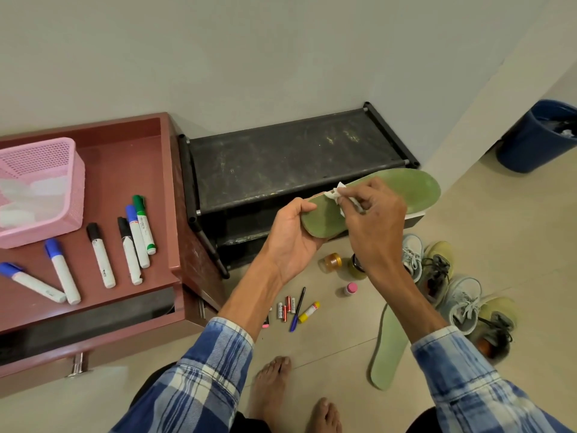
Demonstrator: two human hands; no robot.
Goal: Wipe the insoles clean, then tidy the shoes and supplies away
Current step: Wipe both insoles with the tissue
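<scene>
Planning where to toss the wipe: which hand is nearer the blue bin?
Right. The right hand, pinching the wipe on the insole, sits left of the blue bin; the left hand grips the insole's end farther left.

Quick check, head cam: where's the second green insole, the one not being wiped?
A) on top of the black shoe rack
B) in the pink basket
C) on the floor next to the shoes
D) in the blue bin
C: the second insole lies flat on the floor just left of the shoes, while the left hand holds the other insole and the right hand presses a white wipe on it.
</scene>
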